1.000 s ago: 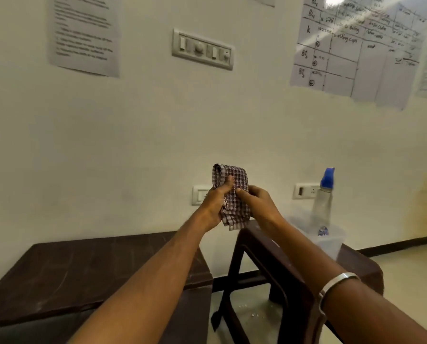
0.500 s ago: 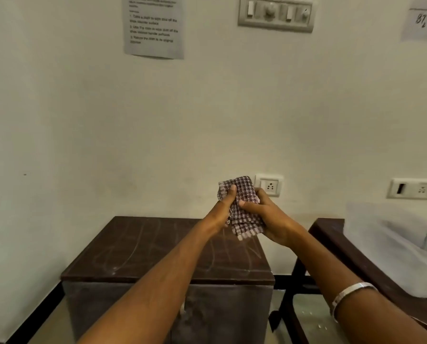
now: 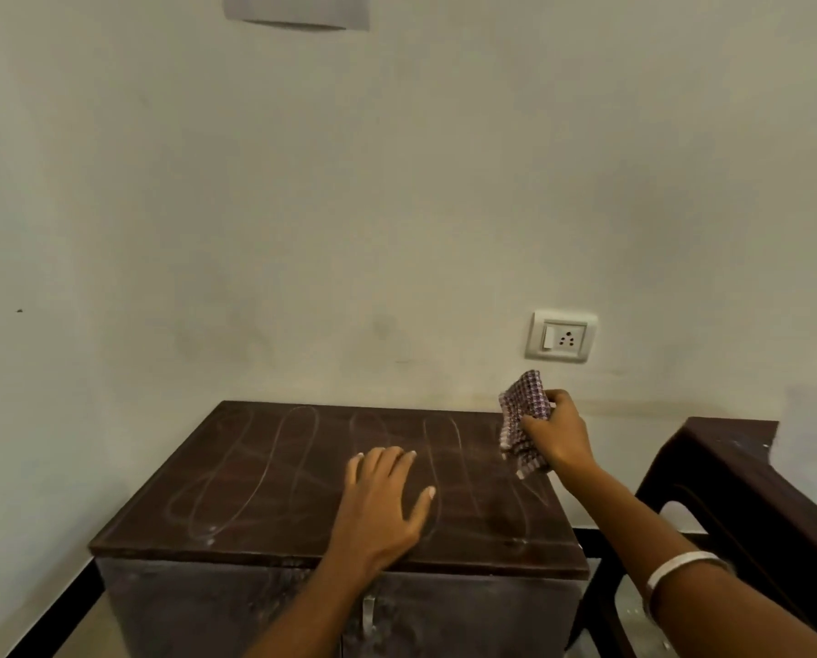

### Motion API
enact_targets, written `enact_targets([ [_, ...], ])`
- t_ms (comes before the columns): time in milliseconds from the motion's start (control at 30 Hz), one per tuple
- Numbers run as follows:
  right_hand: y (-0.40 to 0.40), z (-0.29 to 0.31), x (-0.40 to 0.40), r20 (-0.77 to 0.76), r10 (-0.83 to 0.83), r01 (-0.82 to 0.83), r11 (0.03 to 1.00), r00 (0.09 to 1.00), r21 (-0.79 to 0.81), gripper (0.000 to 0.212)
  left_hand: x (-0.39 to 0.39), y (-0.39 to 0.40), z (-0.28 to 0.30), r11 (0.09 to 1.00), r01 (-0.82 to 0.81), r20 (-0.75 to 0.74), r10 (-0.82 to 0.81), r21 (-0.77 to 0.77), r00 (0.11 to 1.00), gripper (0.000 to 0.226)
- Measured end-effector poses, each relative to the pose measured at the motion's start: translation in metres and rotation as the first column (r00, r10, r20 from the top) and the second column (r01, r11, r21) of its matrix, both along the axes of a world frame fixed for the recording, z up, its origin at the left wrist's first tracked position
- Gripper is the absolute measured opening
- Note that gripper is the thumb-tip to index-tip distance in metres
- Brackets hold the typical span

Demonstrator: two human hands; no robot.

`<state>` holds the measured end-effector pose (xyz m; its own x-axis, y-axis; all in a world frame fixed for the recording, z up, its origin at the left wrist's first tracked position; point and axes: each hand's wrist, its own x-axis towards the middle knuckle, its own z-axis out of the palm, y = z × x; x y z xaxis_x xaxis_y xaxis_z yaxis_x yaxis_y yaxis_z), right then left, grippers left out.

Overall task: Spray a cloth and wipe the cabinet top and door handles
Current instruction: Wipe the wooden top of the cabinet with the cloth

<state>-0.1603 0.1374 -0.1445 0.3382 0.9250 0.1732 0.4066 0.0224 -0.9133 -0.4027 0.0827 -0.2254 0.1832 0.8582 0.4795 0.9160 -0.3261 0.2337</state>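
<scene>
Fingers (image 3: 387,460) of the left hand (image 3: 382,503) lie straight and spread, flat on the dark brown cabinet top (image 3: 235,491), holding nothing, as a person braces at the low cabinet (image 3: 207,605) against a pale wall. Looping chalky streaks (image 3: 297,448) cross the whole wooden surface from its left edge to its right. A metal door handle (image 3: 368,615) shows on the cabinet front, just below the left wrist. Further right, the fingers of the right hand (image 3: 558,436) curl round a folded checked cloth (image 3: 522,415), thumb pressed to its front, holding it raised over the back right corner of the top and apart from the wood. A wall socket (image 3: 562,336) sits above it; a dark bench (image 3: 748,472) stands at the far right, and a white bangle (image 3: 681,565) circles the right wrist. The wiping step appears about to begin: the next move calls for lowering the cloth flat onto the top and sweeping it across the streaks, with the handles seemingly left for afterwards. Whether the cloth is damp cannot be told.
</scene>
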Motion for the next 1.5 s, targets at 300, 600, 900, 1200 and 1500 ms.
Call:
enact_targets([
  [300, 0.068, -0.027, 0.012, 0.544, -0.099, 0.098, 0.995, 0.833, 0.031, 0.028, 0.005, 0.011, -0.033, 0.999, -0.025, 0.107, 0.021, 0.03, 0.994, 0.064],
  [600, 0.119, -0.063, -0.005, 0.849, -0.057, 0.12, 0.993, 0.525, -0.007, 0.029, 0.003, 0.011, -0.038, 0.996, 0.037, 0.155, -0.05, 0.085, 0.987, 0.054],
  [900, 0.142, -0.074, 0.008, 0.883, 0.177, 0.013, 0.979, 0.435, -0.203, 0.053, 0.003, 0.008, -0.035, 0.995, 0.066, 0.182, -0.079, 0.079, 0.98, 0.054],
  [1200, 0.142, -0.095, -0.02, 0.655, 0.115, -0.028, 0.989, 0.747, -0.142, 0.052, 0.003, 0.007, -0.035, 0.993, 0.074, 0.182, -0.09, 0.094, 0.979, 0.054],
  [1500, 0.138, -0.099, -0.001, 0.632, 0.06, 0.053, 0.986, 0.772, -0.158, 0.052, 0.003, 0.006, -0.034, 0.994, 0.073, 0.209, -0.089, 0.083, 0.974, 0.052],
])
